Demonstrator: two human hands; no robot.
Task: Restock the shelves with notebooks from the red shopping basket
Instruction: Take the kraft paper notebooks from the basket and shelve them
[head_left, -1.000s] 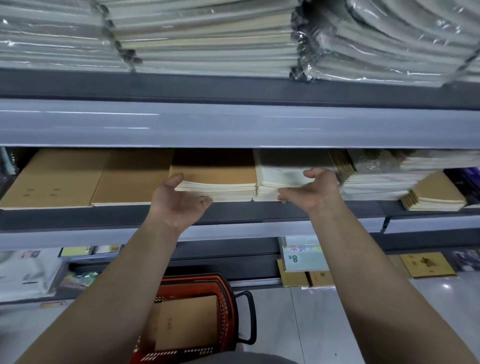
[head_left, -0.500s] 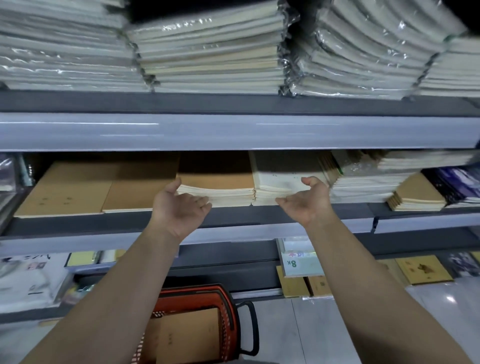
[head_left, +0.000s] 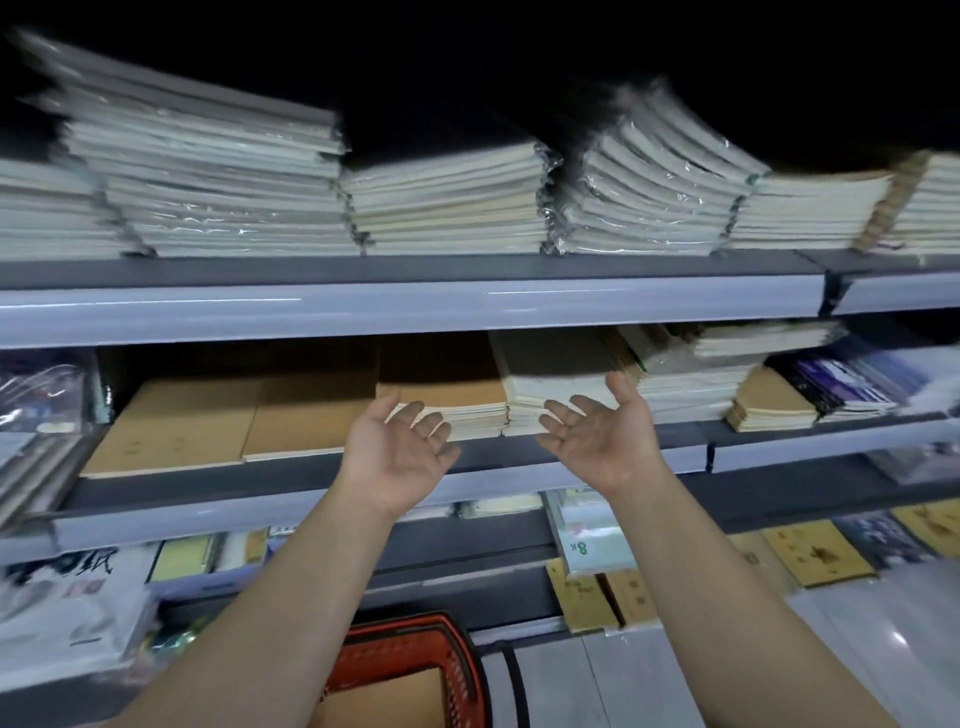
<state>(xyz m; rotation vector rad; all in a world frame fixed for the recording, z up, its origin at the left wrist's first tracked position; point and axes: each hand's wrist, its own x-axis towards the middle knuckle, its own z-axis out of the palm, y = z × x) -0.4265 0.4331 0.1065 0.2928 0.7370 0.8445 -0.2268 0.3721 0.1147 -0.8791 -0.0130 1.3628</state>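
Grey metal shelving (head_left: 415, 306) fills the head view from edge to edge, its upper shelf crossing the middle of the frame and loaded with stacks of plastic-wrapped white notebooks (head_left: 447, 202) along the top half. Below it, the middle shelf (head_left: 675, 441) carries flat brown kraft-cover notebooks (head_left: 176, 426) at centre left, a low stack of brown-topped notebooks (head_left: 447, 400) at centre, and a cream-covered stack (head_left: 550, 384) just beside it to the right. Further right sit more pale stacks and a small tan pile (head_left: 769, 405), blurred.

Both bare forearms rise from the bottom of the frame. The left hand (head_left: 400, 452) is at centre, palm turned up, fingers spread and relaxed, holding nothing; it is in front of the brown-topped stack, and contact cannot be told. The right hand (head_left: 602, 436) is just right of centre, likewise palm up with loose, spread fingers and nothing in its grasp, in front of the cream-covered stack.

At the bottom centre, the red plastic shopping basket (head_left: 395, 649) shows between the forearms, with a brown notebook (head_left: 384, 701) lying inside it. A white tag printed "8K" (head_left: 582, 545) hangs at lower right.
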